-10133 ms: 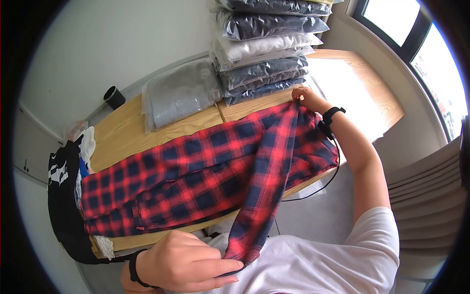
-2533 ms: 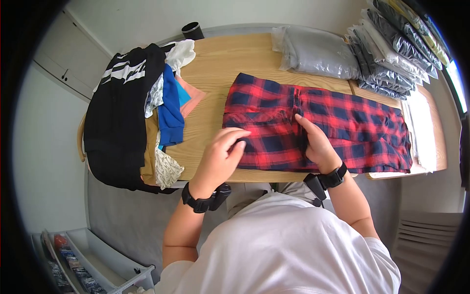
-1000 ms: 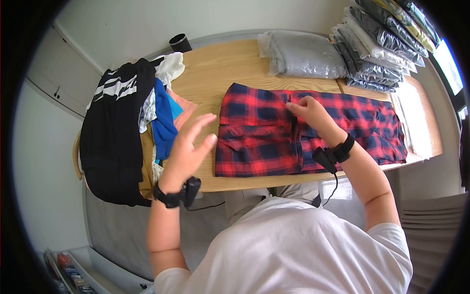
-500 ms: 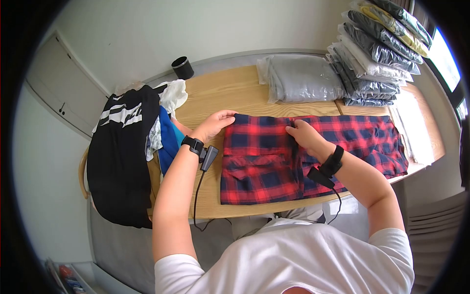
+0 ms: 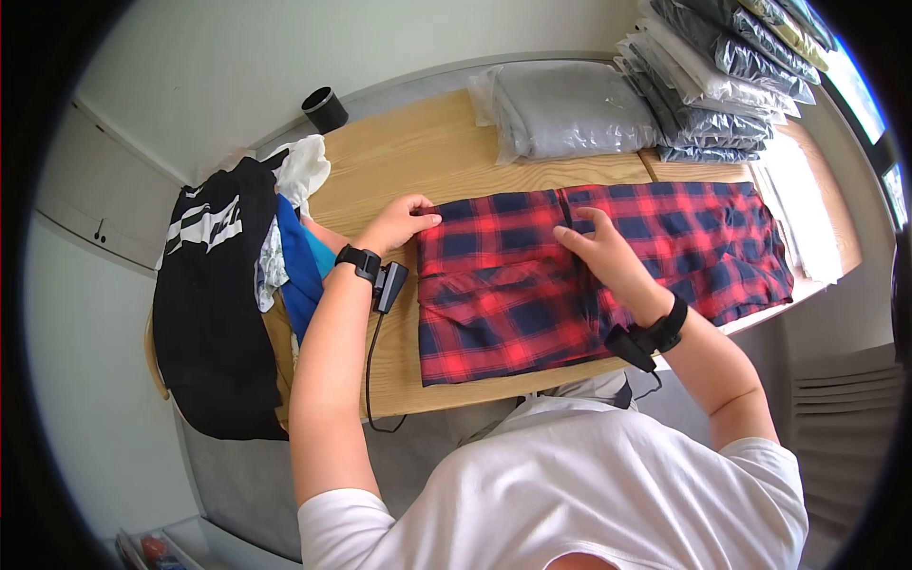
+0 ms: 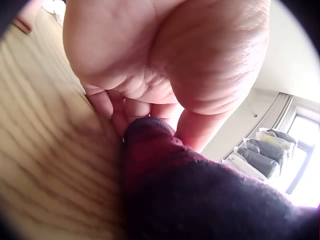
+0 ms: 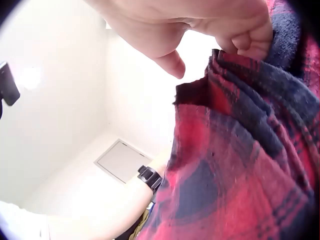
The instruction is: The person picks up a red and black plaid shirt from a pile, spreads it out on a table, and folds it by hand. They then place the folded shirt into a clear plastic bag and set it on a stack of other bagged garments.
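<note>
A folded red-and-navy plaid shirt (image 5: 494, 323) lies lengthwise along the wooden table. My left hand (image 5: 397, 226) grips its far left corner; in the left wrist view, the thumb (image 6: 200, 127) lies against one side of the folded cloth edge (image 6: 160, 155) and the fingers curl behind it. Over the shirt's middle is my right hand (image 5: 610, 266), beside a dark fold line running front to back. The right wrist view shows that hand's thumb (image 7: 170, 62) apart from the raised, layered cloth (image 7: 225, 165), while its other fingers touch the cloth.
Black clothing (image 5: 204, 342) with white print covers other garments, including a blue one (image 5: 302, 271), at the left. A grey plastic-wrapped package (image 5: 570, 114) lies at the back, near a tall stack of bagged clothes (image 5: 703, 95). Farther back stands a black cup-like bin (image 5: 325, 110).
Earlier a sleeve was stretched between both hands; now the shirt lies folded. Within the last second my left hand went from the air to the far left corner. The right stayed near the middle.
</note>
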